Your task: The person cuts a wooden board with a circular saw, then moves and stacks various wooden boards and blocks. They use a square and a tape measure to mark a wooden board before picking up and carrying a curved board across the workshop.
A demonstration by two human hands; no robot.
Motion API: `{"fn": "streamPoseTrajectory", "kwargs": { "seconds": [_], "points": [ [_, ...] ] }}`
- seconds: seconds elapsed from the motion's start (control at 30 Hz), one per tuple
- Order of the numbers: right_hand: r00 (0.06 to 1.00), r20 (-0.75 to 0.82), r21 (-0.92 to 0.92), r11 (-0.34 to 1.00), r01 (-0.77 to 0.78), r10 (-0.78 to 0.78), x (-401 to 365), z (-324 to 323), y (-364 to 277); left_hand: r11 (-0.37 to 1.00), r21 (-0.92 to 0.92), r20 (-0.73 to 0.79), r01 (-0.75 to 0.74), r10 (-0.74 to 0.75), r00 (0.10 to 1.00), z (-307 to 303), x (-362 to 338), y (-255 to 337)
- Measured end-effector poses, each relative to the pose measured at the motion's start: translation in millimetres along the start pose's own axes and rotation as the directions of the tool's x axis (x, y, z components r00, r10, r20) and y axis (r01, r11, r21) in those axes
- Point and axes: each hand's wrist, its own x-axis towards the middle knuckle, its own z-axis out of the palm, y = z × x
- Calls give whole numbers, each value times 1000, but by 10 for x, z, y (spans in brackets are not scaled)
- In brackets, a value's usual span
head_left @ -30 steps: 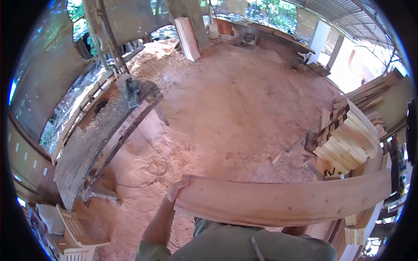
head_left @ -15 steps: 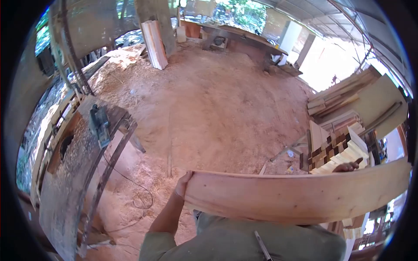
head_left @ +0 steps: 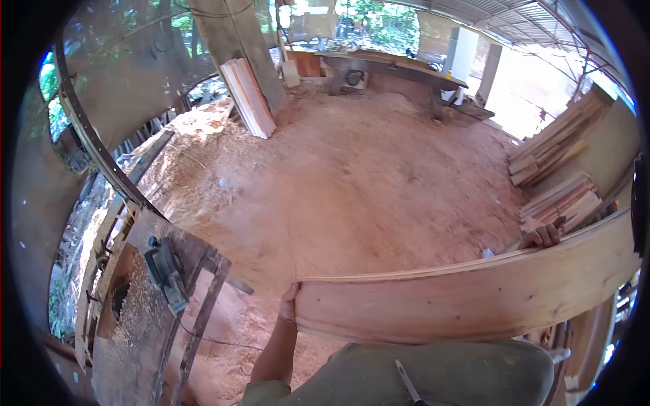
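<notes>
A long, wide wooden board lies across the front of my body, its right end slightly higher than its left. My left hand is closed on the board's left end, with the thumb side at the top corner. Over the board's top edge, right of its middle, the fingers of my right hand show, curled at the edge; the rest of that arm is hidden behind the board. A pen is on the front of my green shirt.
At the lower left stands a workbench with a power planer and a cord. Planks lean on a post. More boards are stacked at the right. A long table stands at the back.
The view has shifted, so the workbench, leaning planks and back table appear lower and farther right. The block stack at the right has left view. Both hands still hold the board.
</notes>
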Motion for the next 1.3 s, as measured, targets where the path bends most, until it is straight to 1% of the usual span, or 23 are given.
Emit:
{"fn": "streamPoseTrajectory", "kwargs": {
  "seconds": [0.07,0.17,0.23,0.27,0.33,0.37,0.43,0.47,0.53,0.63,0.73,0.77,0.8,0.83,0.9,0.93,0.97,1.03,1.1,1.17,1.2,1.27,1.3],
  "points": [
    [1000,14,44,999,13,-14,194,-543,268,1000,8,-18,-23,23,1000,-43,412,171],
    [999,39,88,996,2,-6,572,-1381,617,983,96,-109,-155,165,980,-28,1031,449],
    [998,45,141,989,-47,41,880,-1766,863,999,51,-53,8,-6,999,123,1221,749],
    [998,38,157,986,-59,53,964,-1894,1021,999,44,-73,4,-1,997,69,1340,835],
    [984,-176,140,990,-3,28,1080,-2117,1333,996,25,-28,84,-84,996,-116,1661,985],
    [985,-167,151,988,-15,40,1151,-2268,1456,997,15,-34,71,-70,997,-190,1801,1025],
    [980,-129,-122,978,-167,151,1252,-2638,1695,999,47,-154,23,-16,988,-351,2004,987],
    [980,-122,-106,980,-171,158,1292,-2836,1824,999,46,-164,10,-2,986,-433,2111,966],
    [979,-33,-124,971,-206,203,1346,-3237,2064,964,196,-330,-178,236,914,-587,2375,952],
    [971,-77,-47,972,-232,228,1486,-3900,2336,936,273,-381,-221,317,869,-885,2859,889],
    [962,-209,-124,971,-202,173,1785,-4360,2677,978,185,-494,-94,175,852,-775,3434,856],
    [972,-193,-157,974,-164,133,2079,-4580,2829,982,156,-556,-104,174,813,-962,3770,709],
    [978,-36,-56,977,-207,205,2354,-4792,2968,983,150,-612,-103,174,772,-1152,4117,674],
    [962,113,28,967,-253,249,2516,-4945,3054,913,158,-415,-375,406,814,-722,4277,904],
    [948,-64,27,950,-312,313,3226,-4249,3150,924,155,-300,-349,380,875,-706,4757,1099],
    [928,-151,34,940,-340,341,3556,-3891,3198,971,-9,-209,-239,232,950,-298,4837,1232],
    [928,-209,1,949,-314,307,3670,-3909,3138,980,-157,-103,-123,107,989,-55,4984,1393],
    [917,-397,-194,973,-125,38,3451,-4398,2701,985,-36,-194,-166,156,969,-106,5302,1518],
    [802,-568,-420,903,-90,-185,3431,-4873,2423,977,58,-276,-205,213,937,-263,5645,1606],
    [699,-661,-522,837,-164,-275,3516,-5316,2502,966,132,-344,-223,256,904,-444,5957,1660],
    [707,-665,-503,844,-186,-241,3542,-5567,2572,958,162,-376,-237,282,883,-511,6121,1659],
    [620,-705,-628,710,-319,-345,3660,-6212,2776,948,193,-426,-253,313,849,-446,6455,1746],
    [626,-717,-600,729,-330,-307,3657,-6537,2858,943,177,-448,-281,331,830,-313,6645,1789]
  ]
}}
